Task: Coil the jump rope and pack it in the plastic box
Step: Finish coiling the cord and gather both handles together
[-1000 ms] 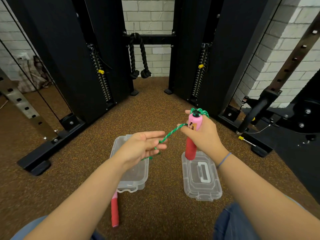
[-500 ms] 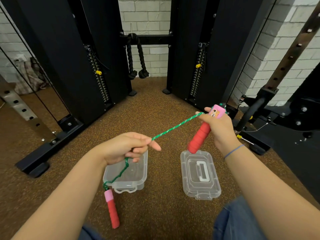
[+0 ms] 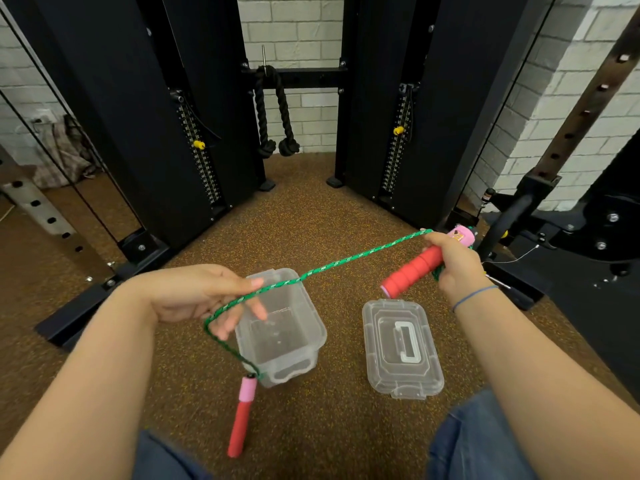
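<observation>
1. My right hand (image 3: 453, 261) is closed around the red handle (image 3: 412, 271) of the jump rope, held in the air at about 2 o'clock from the plastic box (image 3: 320, 336). Some green cord seems to be bunched behind my palm.
2. My left hand (image 3: 194, 292) hovers at the box's 10 o'clock edge, fingers loose and nearly straight. The cord (image 3: 346, 261) lies across them; I see no firm pinch.
3. Between my hands the cord runs taut, its long axis going from 8 o'clock up to 2 o'clock, above the box's far corner.
4. From my left fingers the cord bends and drops toward 6 o'clock to the second handle (image 3: 242, 414), which lies on the floor (image 3: 311, 220) just beside the box's near left corner, pointing at me.
5. The box is open with no rope in it; its lid (image 3: 401, 348) lies apart at 3 o'clock.
6. I judge the coiling is unfinished. The left hand is nearer the slack end, so it would feed the cord toward the right.
</observation>
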Tool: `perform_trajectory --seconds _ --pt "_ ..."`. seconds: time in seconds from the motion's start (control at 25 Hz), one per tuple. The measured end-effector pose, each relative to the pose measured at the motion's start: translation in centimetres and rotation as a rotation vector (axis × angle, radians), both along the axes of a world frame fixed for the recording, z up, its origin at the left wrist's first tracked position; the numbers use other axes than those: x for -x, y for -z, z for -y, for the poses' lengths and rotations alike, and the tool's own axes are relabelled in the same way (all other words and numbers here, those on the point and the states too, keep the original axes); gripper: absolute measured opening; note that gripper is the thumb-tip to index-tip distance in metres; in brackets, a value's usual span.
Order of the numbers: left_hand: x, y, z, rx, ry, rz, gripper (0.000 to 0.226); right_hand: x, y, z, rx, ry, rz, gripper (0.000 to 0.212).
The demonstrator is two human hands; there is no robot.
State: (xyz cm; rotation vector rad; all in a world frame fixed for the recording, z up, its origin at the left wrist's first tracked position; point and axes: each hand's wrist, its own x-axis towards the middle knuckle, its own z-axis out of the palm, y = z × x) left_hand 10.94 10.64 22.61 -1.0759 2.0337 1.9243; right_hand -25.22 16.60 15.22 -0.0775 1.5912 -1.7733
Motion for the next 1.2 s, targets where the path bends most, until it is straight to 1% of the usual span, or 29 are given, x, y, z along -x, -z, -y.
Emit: perform_trajectory --seconds 0.08,0.16,0.2,0.24,0.28,0.36,0.44,0.48,0.56,0.64,0.68,0.72,0.8,0.84,0.88,0.96,1.04,1.12,1.16,1.2 --pt "-1.3 -0.7 0.1 -0.005 0.027 0.113 0.057 1.0 0.4 0.0 -0.013 0.027 0.05 0.017" --pt "-2.8 -1.3 0.1 0.024 -0.009 0.242 0.058 2.1 0.7 -0.3 -0.04 0.052 0.088 0.013" --pt "-3.4 -1.4 0.1 0.026 -0.032 0.263 0.057 2.5 0.9 -0.5 -0.057 0.043 0.097 0.01" --pt "-3.9 -1.5 0.1 0.029 -0.049 0.242 0.058 2.7 0.9 -0.6 -0.072 0.025 0.096 0.009" --pt "-4.3 -1.5 0.2 0.04 -0.072 0.185 0.059 2.7 0.9 -0.7 -0.08 0.009 0.095 0.013" --pt "-4.3 -1.3 0.7 0.067 -0.206 -0.03 0.059 2.5 1.0 -0.7 -0.102 -0.013 0.091 0.023" --pt "-3.5 -0.8 1.2 0.068 -0.36 -0.237 0.056 2.0 1.1 -0.7 -0.127 -0.041 0.097 0.023" --pt "-2.9 -0.6 1.4 0.048 -0.398 -0.29 0.052 1.8 1.2 -0.7 -0.125 -0.062 0.1 0.019" --pt "-1.7 0.0 1.4 0.018 -0.37 -0.289 0.048 1.2 1.2 -0.5 -0.102 -0.111 0.117 0.013" --pt "-0.7 0.6 1.0 0.012 -0.346 -0.258 0.058 0.2 0.9 -0.3 -0.098 -0.181 0.12 0.016" --pt "-0.1 0.9 0.9 0.011 -0.373 -0.264 0.058 -0.3 0.8 -0.2 -0.094 -0.218 0.118 0.018" --pt "0.4 1.1 0.8 0.013 -0.424 -0.295 0.05 -0.8 0.6 -0.1 -0.079 -0.258 0.115 0.016" --pt "1.4 1.4 1.0 0.015 -0.581 -0.346 0.023 -1.8 0.5 0.1 -0.042 -0.348 0.13 0.009" --pt "1.7 1.5 1.2 -0.004 -0.649 -0.333 0.019 -2.2 0.3 0.0 -0.04 -0.395 0.124 0.008" --pt "1.8 1.7 1.3 -0.026 -0.683 -0.293 0.02 -2.5 0.4 0.1 -0.051 -0.436 0.101 0.009" --pt "2.0 2.2 1.2 -0.025 -0.677 -0.14 0.027 -3.0 0.2 0.0 -0.071 -0.497 0.045 0.008" --pt "2.1 3.2 1.2 0.026 -0.674 0.048 0.042 -3.4 0.0 -0.2 -0.078 -0.515 0.015 0.004" --pt "2.2 4.2 1.3 0.062 -0.683 0.198 0.056 -3.8 -0.3 -0.3 -0.083 -0.527 -0.001 0.007" --pt "2.3 4.7 1.5 0.103 -0.665 0.27 0.059 -4.0 -0.6 -0.4 -0.075 -0.538 -0.006 0.006" --pt "2.4 5.1 1.6 0.185 -0.6 0.364 0.062 -4.3 -0.9 -0.4 -0.058 -0.551 -0.01 0.006"
